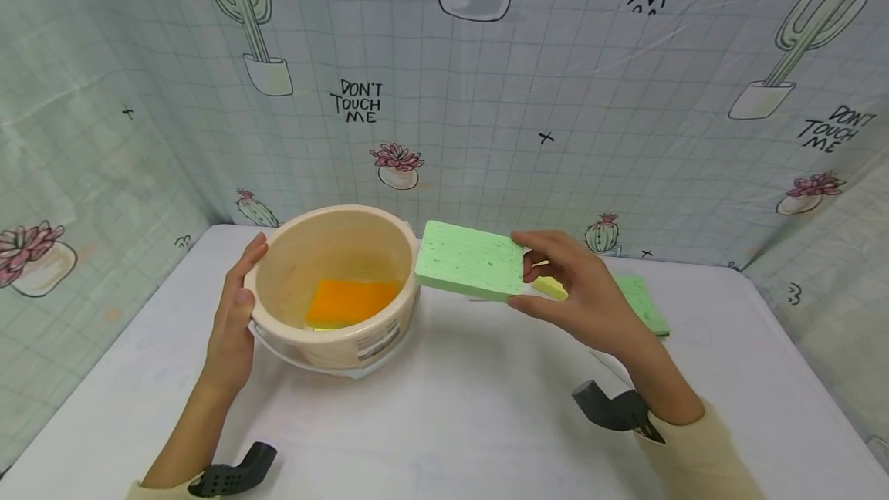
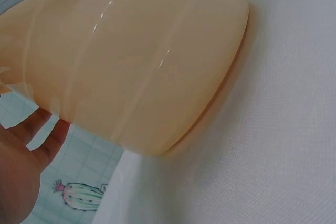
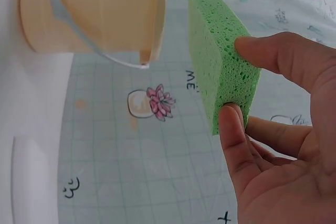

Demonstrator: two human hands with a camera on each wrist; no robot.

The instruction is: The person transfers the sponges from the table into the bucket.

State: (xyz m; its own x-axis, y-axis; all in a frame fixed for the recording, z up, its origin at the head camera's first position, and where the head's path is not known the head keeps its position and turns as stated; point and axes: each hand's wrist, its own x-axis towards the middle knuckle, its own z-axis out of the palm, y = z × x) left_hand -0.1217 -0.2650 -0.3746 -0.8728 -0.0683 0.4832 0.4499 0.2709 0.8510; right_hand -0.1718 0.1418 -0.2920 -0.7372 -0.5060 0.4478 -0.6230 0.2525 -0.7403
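Note:
My right hand (image 1: pixel 583 292) pinches a light green sponge (image 1: pixel 472 257) at its right end, between thumb and fingers. The sponge is held up off the table, just right of the rim of a cream bucket (image 1: pixel 333 214). Pores show on its near face in the right wrist view. My left hand (image 1: pixel 232 322) rests against the bucket's left side, its fingers fairly straight along the outer wall. An orange sponge (image 1: pixel 354 301) lies inside the bucket, with a bit of yellow showing beneath it.
Behind my right hand, a yellow piece (image 1: pixel 550 286) is partly hidden on the table. Another green sponge (image 1: pixel 640 303) lies right of it. The bucket's pale handle (image 1: pixel 312 365) hangs down in front. A patterned cloth (image 1: pixel 486 114) stands behind the white table (image 1: pixel 472 423).

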